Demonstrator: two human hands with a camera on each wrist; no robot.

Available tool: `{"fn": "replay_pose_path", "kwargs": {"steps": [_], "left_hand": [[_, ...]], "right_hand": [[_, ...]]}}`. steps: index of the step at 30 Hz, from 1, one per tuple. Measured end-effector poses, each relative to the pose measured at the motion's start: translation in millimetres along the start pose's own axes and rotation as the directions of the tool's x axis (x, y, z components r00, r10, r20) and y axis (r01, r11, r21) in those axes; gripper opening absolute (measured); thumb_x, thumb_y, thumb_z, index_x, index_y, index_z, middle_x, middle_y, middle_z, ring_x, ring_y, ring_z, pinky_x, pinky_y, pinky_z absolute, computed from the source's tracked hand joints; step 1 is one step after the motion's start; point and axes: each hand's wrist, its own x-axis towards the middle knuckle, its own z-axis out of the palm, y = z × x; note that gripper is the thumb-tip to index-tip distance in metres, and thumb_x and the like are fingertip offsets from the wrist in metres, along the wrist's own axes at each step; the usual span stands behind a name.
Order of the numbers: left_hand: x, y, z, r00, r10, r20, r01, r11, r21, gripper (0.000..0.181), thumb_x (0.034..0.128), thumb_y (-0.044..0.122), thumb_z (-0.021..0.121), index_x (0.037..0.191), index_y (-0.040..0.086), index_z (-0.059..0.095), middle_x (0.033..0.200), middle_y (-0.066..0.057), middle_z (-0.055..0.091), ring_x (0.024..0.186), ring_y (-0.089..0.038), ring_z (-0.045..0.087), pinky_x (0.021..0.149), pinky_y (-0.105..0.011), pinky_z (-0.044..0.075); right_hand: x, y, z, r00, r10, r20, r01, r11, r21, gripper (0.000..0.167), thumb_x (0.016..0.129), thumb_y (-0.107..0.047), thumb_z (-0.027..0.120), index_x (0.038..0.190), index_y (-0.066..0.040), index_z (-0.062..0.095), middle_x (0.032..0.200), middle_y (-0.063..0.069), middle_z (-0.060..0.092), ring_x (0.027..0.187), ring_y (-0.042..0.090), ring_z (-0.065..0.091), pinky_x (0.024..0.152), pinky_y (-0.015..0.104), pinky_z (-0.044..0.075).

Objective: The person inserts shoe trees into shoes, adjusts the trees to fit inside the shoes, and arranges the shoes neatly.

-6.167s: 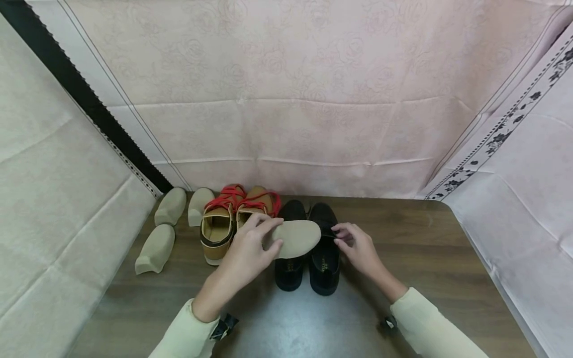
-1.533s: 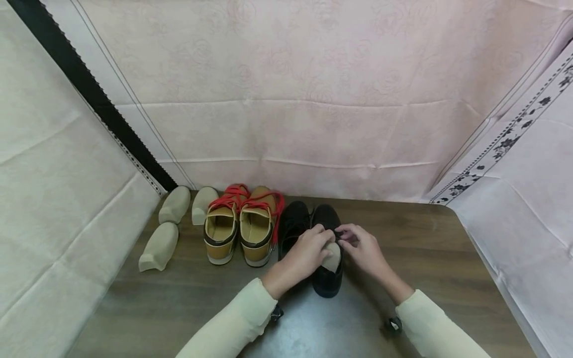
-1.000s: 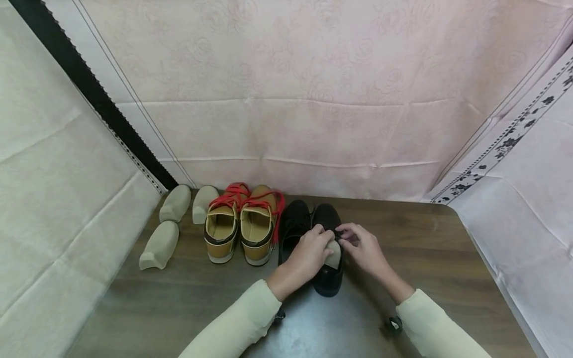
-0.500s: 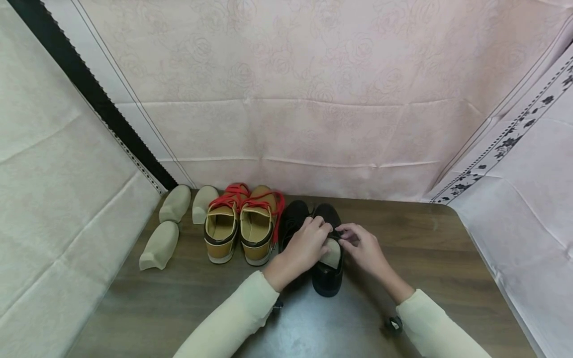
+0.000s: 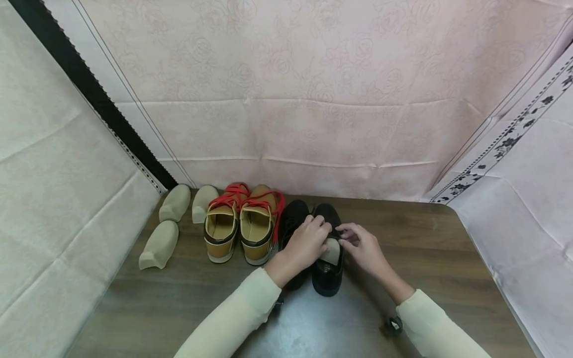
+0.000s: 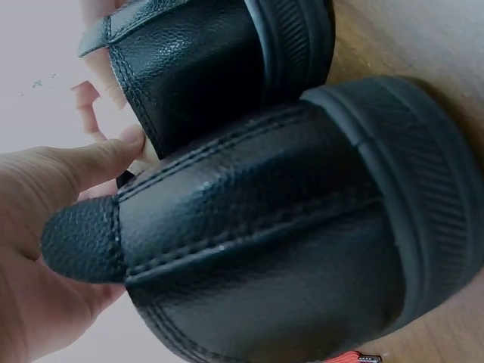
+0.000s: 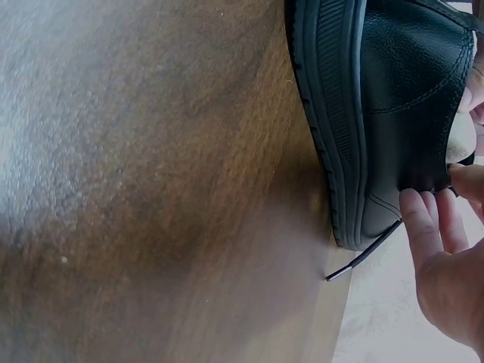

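The pale beige shoe tree (image 5: 331, 252) lies partly inside the right-hand black shoe (image 5: 327, 284), its toe end hidden under the upper. My left hand (image 5: 306, 244) holds it from the left, thumb on its edge. In the left wrist view, the left-hand black shoe (image 6: 257, 219) stands in front and covers most of the shoe tree (image 6: 148, 156). My right hand (image 5: 363, 247) pinches the edge of the right-hand shoe's opening. In the right wrist view, fingertips press the outside of the black shoe (image 7: 412, 83) below the lace area, and a lace end (image 7: 352, 265) hangs free.
Tan shoes (image 5: 255, 248) with red laces stand left of the black pair. Several beige shoe trees (image 5: 159, 245) lie farther left on the wooden surface (image 5: 134, 308). Pale fabric walls (image 5: 286, 129) rise behind and on both sides.
Earlier my left hand held the shoe tree above the black shoes; now it sits inside the right-hand one. Over the last second my left hand has shifted slightly forward; my right hand stays put.
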Motion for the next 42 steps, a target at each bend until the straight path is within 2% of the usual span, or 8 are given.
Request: {"fn": "replay_pose_path", "kwargs": {"steps": [8, 21, 31, 42], "left_hand": [[3.8, -1.2, -1.4, 1.000, -0.002, 0.028, 0.002, 1.000, -0.015, 0.036, 0.0901, 0.032, 0.082, 0.120, 0.016, 0.071, 0.118, -0.003, 0.065, 0.102, -0.019, 0.056, 0.086, -0.027, 0.057], [8.5, -0.1, 0.0, 1.000, -0.013, 0.026, 0.014, 1.000, -0.021, 0.032, 0.0912, 0.026, 0.081, 0.120, 0.014, 0.072, 0.118, -0.005, 0.066, 0.101, -0.019, 0.057, 0.082, -0.026, 0.057], [11.4, 2.6, 2.2, 0.999, -0.033, 0.034, 0.032, 0.999, 0.025, 0.036, 0.0933, 0.026, 0.079, 0.125, 0.012, 0.071, 0.122, -0.007, 0.065, 0.104, -0.021, 0.058, 0.082, -0.028, 0.059], [11.8, 3.9, 2.0, 0.999, -0.003, 0.037, 0.001, 0.999, 0.052, 0.037, 0.0932, 0.027, 0.079, 0.127, 0.014, 0.070, 0.123, -0.006, 0.066, 0.101, -0.021, 0.058, 0.080, -0.026, 0.059]], "right_hand": [[-0.7, 1, -1, 1.000, -0.008, -0.001, 0.008, 1.000, 0.014, 0.034, 0.095, -0.004, 0.073, 0.126, -0.018, 0.068, 0.107, 0.006, 0.069, 0.099, 0.021, 0.068, 0.088, 0.041, 0.061], [-4.2, 1, -2, 1.000, 0.011, 0.009, -0.012, 0.999, 0.050, 0.040, 0.097, -0.004, 0.071, 0.133, -0.022, 0.066, 0.111, 0.004, 0.067, 0.103, 0.019, 0.067, 0.093, 0.041, 0.059], [-4.4, 1, -2, 1.000, 0.025, 0.007, -0.025, 0.999, 0.041, 0.037, 0.097, -0.006, 0.070, 0.131, -0.020, 0.067, 0.113, 0.004, 0.066, 0.104, 0.020, 0.067, 0.094, 0.043, 0.059], [-4.3, 4, -2, 1.000, 0.017, 0.002, -0.017, 0.999, 0.041, 0.038, 0.096, -0.005, 0.072, 0.130, -0.020, 0.067, 0.110, 0.005, 0.067, 0.102, 0.020, 0.067, 0.094, 0.045, 0.059]]}}
